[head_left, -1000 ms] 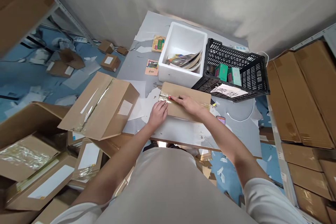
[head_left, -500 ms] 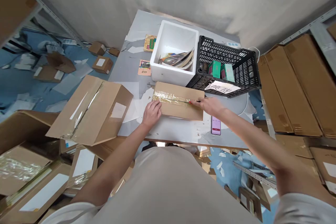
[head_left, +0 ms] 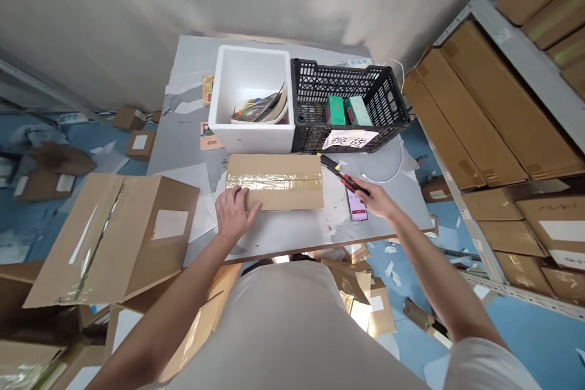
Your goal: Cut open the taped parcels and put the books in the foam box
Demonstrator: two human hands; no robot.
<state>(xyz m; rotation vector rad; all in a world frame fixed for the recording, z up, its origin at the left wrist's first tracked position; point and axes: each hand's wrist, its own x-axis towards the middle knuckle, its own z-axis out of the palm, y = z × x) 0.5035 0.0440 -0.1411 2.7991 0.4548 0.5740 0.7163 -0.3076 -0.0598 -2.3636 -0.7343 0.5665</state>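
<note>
In the head view, the taped cardboard carton (head_left: 281,195) lies on the grey table (head_left: 269,241), in front of the white foam box (head_left: 256,141) and near the black plastic crate (head_left: 313,139). The left hand (head_left: 234,210) rests on the carton's near left corner, its fingers loosely spread over the top and its thumb held out along the near side; it presses rather than grips. The right hand (head_left: 373,198) is off to the carton's right, its fingers curled closed around a black-and-red cutter (head_left: 351,183). Whether a blade is out is too small to tell.

The likeliest trouble is a cut: if the cutter swung back over the carton, the left fingers would be near its path. The smartphone (head_left: 358,211) lies right beside the right hand, so a low or careless movement could scratch or knock it. A black-and-yellow tool (head_left: 329,163) at the carton's far right corner could also get caught up.

The carton is plain brown, long and low, with its top lying flat. Shiny, wrinkled clear tape (head_left: 269,182) runs lengthwise along the top; whether it is cut through cannot be told.
</note>
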